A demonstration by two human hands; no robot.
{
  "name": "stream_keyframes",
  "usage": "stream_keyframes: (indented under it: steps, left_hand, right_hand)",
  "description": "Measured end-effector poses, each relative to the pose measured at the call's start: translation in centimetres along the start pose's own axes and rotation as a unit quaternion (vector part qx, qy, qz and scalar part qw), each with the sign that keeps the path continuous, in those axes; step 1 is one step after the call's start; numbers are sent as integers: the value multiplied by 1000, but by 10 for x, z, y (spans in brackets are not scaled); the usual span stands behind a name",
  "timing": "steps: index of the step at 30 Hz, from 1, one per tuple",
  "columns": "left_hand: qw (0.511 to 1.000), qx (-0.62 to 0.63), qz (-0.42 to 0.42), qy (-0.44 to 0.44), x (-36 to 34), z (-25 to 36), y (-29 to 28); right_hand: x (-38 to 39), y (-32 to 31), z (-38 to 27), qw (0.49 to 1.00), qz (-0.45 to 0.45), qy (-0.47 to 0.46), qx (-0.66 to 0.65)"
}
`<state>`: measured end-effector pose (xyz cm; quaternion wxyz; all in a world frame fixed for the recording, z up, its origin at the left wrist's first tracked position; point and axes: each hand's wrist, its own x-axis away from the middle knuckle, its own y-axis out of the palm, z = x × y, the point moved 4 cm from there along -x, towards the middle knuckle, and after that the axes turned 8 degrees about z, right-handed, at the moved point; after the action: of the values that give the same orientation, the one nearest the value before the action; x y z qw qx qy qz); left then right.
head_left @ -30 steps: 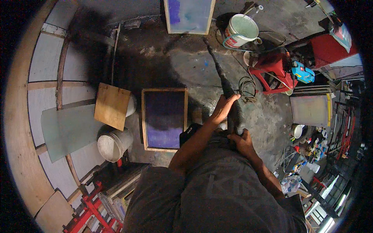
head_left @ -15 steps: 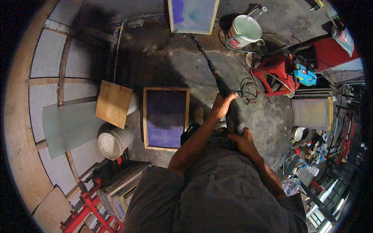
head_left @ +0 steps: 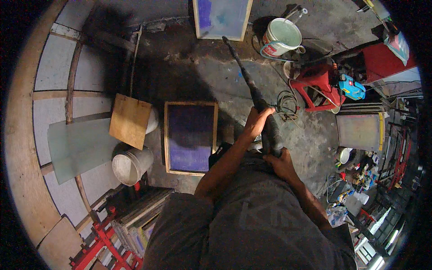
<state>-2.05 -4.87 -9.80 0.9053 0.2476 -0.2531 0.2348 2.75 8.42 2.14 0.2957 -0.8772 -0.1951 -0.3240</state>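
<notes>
While the head view has both hands on the black wrapped lance (head_left: 253, 90), it runs away from the body, with its tip over the lower edge of a framed screen (head_left: 221, 20) by the far wall. Can't tell whether it's touching, and I can't make out any spray either.

Progress-wise, I'd call that screen partway: most of what shows is pale and cloudy, but a solid purple strip is left down its left side. The top is cut off, so no verdict there. A second screen (head_left: 191, 137) is on the floor, left of the lance, and it's purple pretty much all over inside its wooden frame, so my guess is that one's not started.

As for grip, the left hand (head_left: 258, 122) is wrapped round the middle of the lance, one digit stretched across it, the other fingers mostly hidden. The right hand (head_left: 280, 161) is closed round the back end by the waist; can't tell if a finger's squeezing anything underneath. Off to the right: a white bucket (head_left: 267, 35), coiled hose (head_left: 287, 105), and a blue machine (head_left: 352, 87) by a red stool (head_left: 315, 78).
</notes>
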Motion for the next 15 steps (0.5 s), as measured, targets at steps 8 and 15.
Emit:
stream_keyframes:
  steps: [8, 15]
  left_hand:
    - [998, -29, 26, 39, -3, -2, -1]
    - [1000, -9, 4, 15, 5, 8, 0]
  right_hand:
    - [4, -2, -8, 999, 13, 29, 13]
    - [6, -2, -12, 999, 4, 29, 33]
